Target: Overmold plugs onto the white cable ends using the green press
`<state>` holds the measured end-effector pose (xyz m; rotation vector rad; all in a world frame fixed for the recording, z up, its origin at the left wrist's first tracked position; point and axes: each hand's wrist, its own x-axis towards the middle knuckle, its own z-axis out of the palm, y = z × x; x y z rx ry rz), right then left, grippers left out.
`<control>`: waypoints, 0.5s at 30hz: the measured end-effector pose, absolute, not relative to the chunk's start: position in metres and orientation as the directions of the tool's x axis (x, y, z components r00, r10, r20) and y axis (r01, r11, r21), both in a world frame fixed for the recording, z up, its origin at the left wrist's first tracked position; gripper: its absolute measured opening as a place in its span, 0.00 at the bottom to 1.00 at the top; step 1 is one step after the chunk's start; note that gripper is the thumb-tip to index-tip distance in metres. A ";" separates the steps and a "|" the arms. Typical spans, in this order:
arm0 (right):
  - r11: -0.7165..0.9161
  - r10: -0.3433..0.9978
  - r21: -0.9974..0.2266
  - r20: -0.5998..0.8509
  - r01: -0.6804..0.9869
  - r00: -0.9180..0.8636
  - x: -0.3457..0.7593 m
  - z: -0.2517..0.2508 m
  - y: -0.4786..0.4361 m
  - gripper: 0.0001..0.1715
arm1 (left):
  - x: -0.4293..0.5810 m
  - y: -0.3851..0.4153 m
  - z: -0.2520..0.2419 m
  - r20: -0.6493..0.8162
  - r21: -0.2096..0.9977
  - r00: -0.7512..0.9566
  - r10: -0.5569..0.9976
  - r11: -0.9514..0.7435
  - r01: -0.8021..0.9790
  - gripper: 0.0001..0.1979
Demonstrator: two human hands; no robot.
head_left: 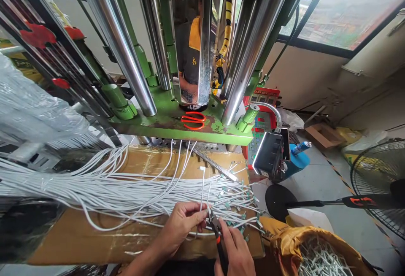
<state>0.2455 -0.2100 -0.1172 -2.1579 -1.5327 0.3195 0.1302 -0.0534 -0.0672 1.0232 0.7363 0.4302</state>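
Looking down from the head camera, I see a green press point(164, 122) with tall chrome columns point(123, 52) filling the upper half of the frame. Below it a cardboard bench top point(79, 238) spreads across the lower left. A thick bundle of white cables point(95, 183) sweeps in from the left edge and fans out toward the centre. A fan point(379, 183) stands at the right edge, a yellow sack point(284, 234) of small pale pieces sits at lower right, and a lamp point(270, 153) on a flexible neck hangs right of centre. Orange scissors point(192, 120) lie on the press base.

At bottom centre, my left hand point(182, 225) is closed, pinching one white cable point(201, 187) between thumb and fingers. That cable rises straight up the frame from the pinch, its long axis pointing away from me toward the press, plug end uppermost. My right hand point(236, 248) is wrapped shut around the handles of the cutters point(217, 229), whose nose meets the cable just right of the left fingertips. The left hand is therefore the nearer one.

I can read no writing or brand anywhere.
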 end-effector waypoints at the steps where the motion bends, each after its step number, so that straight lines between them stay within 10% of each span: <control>1: -0.253 0.940 -0.504 0.075 0.826 0.334 0.246 -0.119 -0.211 0.50 | 0.129 -0.052 -0.067 -0.344 0.888 0.693 0.633 0.459 0.022 0.14; 8: -0.246 0.951 -0.430 0.068 0.869 0.302 0.239 -0.119 -0.209 0.65 | 0.125 -0.048 -0.070 -0.373 0.899 0.706 0.601 0.422 0.116 0.15; 15: -0.305 0.926 -0.406 0.085 0.862 0.367 0.229 -0.114 -0.204 0.60 | 0.126 -0.055 -0.070 -0.386 0.856 0.690 0.613 0.517 0.020 0.14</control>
